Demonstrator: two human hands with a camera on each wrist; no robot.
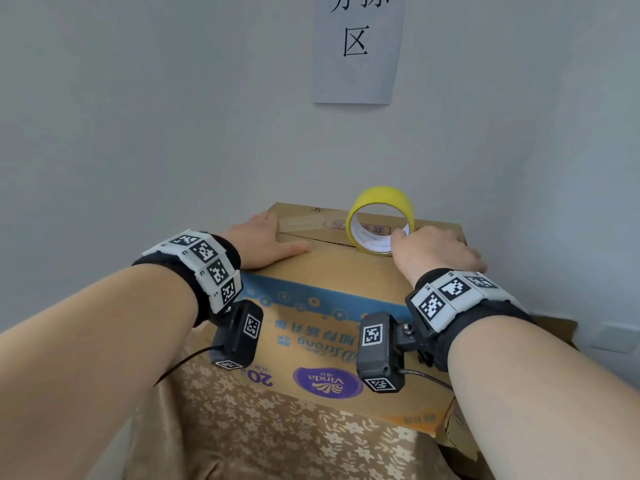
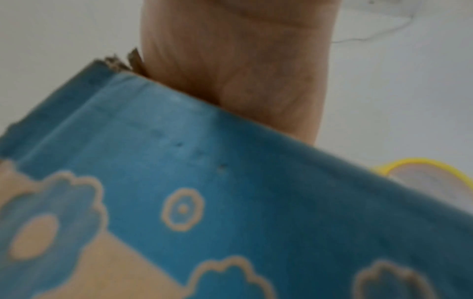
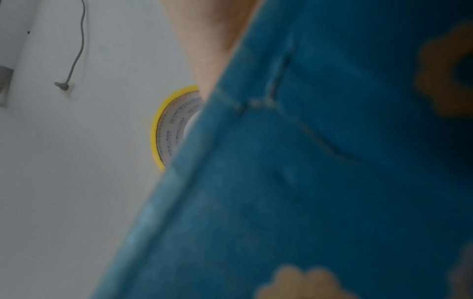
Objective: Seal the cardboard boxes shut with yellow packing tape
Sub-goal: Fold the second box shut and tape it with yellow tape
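Observation:
A cardboard box [image 1: 332, 271] with a blue printed band and a purple logo stands in front of me, its top flaps down, with a dark seam and old clear tape across the top. A roll of yellow packing tape [image 1: 381, 199] stands on edge on the box top at the far right. My left hand [image 1: 263, 237] lies flat on the top's left side. My right hand [image 1: 436, 251] rests flat on the right side, its thumb touching the roll's rim. The left wrist view shows the palm [image 2: 243, 60] over the blue box edge [image 2: 230, 202]. The right wrist view shows the roll [image 3: 163, 125] past the box [image 3: 307, 182].
The box sits on a brown floral cloth [image 1: 259, 427] close to a pale wall. A paper sign [image 1: 358, 46] hangs on the wall above. More cardboard [image 1: 554, 327] shows behind my right wrist, and a wall socket [image 1: 620, 336] lies at the far right.

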